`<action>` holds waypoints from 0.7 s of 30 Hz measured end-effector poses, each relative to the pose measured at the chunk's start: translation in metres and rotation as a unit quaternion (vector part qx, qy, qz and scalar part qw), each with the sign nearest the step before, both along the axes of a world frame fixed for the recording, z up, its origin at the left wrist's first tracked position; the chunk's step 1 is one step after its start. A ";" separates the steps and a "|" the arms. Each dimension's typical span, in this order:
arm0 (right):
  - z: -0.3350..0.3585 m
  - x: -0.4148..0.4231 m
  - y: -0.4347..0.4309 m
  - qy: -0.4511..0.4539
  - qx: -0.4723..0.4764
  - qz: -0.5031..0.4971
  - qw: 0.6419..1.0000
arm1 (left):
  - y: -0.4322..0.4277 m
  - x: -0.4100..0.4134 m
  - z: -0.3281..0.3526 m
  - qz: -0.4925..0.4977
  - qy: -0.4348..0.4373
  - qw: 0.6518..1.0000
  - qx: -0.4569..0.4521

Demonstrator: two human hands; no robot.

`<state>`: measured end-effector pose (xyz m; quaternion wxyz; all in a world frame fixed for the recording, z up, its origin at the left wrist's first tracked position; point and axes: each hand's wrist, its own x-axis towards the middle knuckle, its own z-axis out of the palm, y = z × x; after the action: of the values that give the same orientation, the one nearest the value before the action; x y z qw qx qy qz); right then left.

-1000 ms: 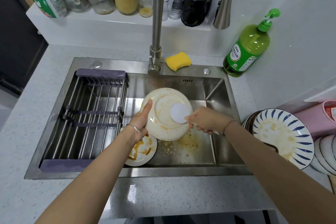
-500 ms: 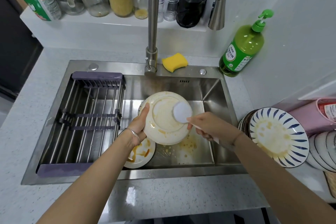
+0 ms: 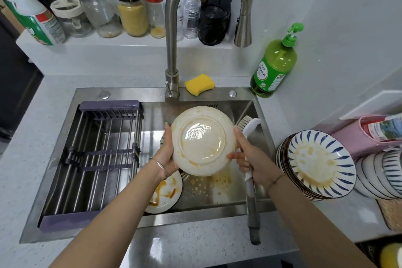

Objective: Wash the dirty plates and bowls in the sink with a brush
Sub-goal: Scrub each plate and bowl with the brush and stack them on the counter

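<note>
Cream round ceramic plate [image 3: 202, 140], held upright over the basin of a stainless steel sink [image 3: 130, 93] by 2 bare hands. The left hand [image 3: 166, 154] grips its left rim, thumb over the front and fingers behind. The right hand [image 3: 250, 156] has its fingers curled round a long-handled dish brush with a white head and grey grip [image 3: 252, 198], while its thumb steadies the plate's right rim. 0.5 seconds earlier the brush head was pressed to the plate's face and the left hand alone carried it. Now the brush is off the plate, bristles pointing up behind the right edge, and the side facing the camera shows a raised ring, apparently the underside. Scrubbing of 1 face seems done; the back, smeared brown near the rim, is likely next. No water is seen running from the curved steel faucet [image 3: 171, 50]. 1 sauce-streaked white plate [image 3: 166, 191] lies on the sink floor below, and a stack of soiled blue-striped bowls [image 3: 319, 165] waits on the counter at right, so most of the job remains.
</note>
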<state>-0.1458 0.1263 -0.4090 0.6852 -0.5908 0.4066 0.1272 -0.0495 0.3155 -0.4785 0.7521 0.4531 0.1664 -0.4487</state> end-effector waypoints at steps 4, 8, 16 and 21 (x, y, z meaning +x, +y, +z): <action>0.007 -0.004 -0.005 -0.037 -0.027 -0.006 0.999 | 0.009 0.006 0.007 -0.059 0.069 0.996 -0.016; 0.019 -0.011 -0.015 -0.098 -0.086 -0.001 0.991 | 0.006 0.010 0.019 -0.120 0.064 0.989 -0.057; 0.051 -0.038 -0.052 -0.107 -0.153 -0.018 0.982 | -0.051 0.008 0.045 -0.102 0.048 0.991 -0.074; 0.057 -0.074 -0.082 -0.129 -0.240 -0.045 0.961 | -0.106 -0.001 0.056 -0.148 -0.054 0.985 -0.070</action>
<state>-0.2197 0.0441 -0.3524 0.5752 -0.7302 0.3593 -0.0827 -0.0502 0.2098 -0.4220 0.7149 0.4427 0.0253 -0.5407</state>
